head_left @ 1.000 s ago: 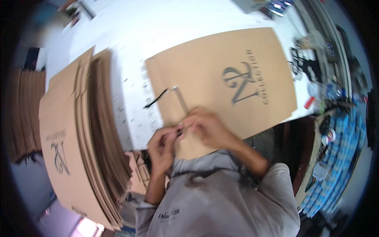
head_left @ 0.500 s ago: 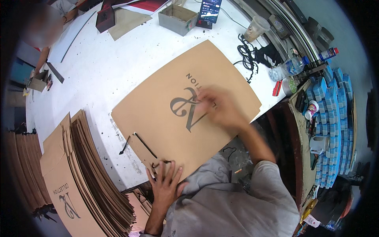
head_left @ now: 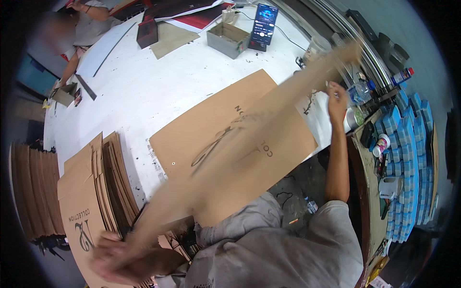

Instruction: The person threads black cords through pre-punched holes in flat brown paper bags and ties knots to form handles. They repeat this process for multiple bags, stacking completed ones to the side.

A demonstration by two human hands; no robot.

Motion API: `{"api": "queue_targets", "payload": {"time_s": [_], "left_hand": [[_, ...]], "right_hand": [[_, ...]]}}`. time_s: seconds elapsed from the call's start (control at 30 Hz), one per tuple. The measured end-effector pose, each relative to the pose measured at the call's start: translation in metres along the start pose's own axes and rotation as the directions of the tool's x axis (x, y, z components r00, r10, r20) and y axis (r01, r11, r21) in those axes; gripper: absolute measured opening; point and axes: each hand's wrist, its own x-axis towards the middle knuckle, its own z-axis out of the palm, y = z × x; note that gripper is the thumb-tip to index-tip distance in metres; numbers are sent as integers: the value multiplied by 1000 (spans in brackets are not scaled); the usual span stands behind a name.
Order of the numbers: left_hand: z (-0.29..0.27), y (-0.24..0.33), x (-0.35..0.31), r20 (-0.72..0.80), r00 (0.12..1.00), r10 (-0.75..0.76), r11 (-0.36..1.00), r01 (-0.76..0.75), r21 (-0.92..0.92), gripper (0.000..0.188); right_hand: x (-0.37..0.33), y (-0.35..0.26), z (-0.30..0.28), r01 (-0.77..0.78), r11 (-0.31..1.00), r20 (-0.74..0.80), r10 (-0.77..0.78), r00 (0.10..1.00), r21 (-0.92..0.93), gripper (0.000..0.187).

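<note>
My left hand (head_left: 115,259), smeared by motion, appears closed on the near end of a blurred brown panel (head_left: 269,117), which slants through the air toward the far right. My right hand (head_left: 337,98) is off it, fingers curled; I can't tell if they pinch anything. The lifted panel is off the table but not set down. Under it, a second panel (head_left: 259,177) lies flat with a pale ring (head_left: 173,163), no cord discernible, its near edge at my lap. A stack (head_left: 77,192) crowds my left, a bottle (head_left: 359,93) my right; the white tabletop (head_left: 115,101) gives most room beyond.
</note>
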Motion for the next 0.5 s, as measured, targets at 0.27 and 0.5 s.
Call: {"api": "queue_targets", "payload": {"time_s": [0.27,0.5], "left_hand": [[5,-157,6,29,680,-732,674,718,175,32],[-7,-160,-78,115,923,-368,735,213,643,41]], "right_hand": [[-47,-228,0,22,768,276,-258,926,640,4],[-178,-290,94,32,807,677,-515,526,589,10]]}}
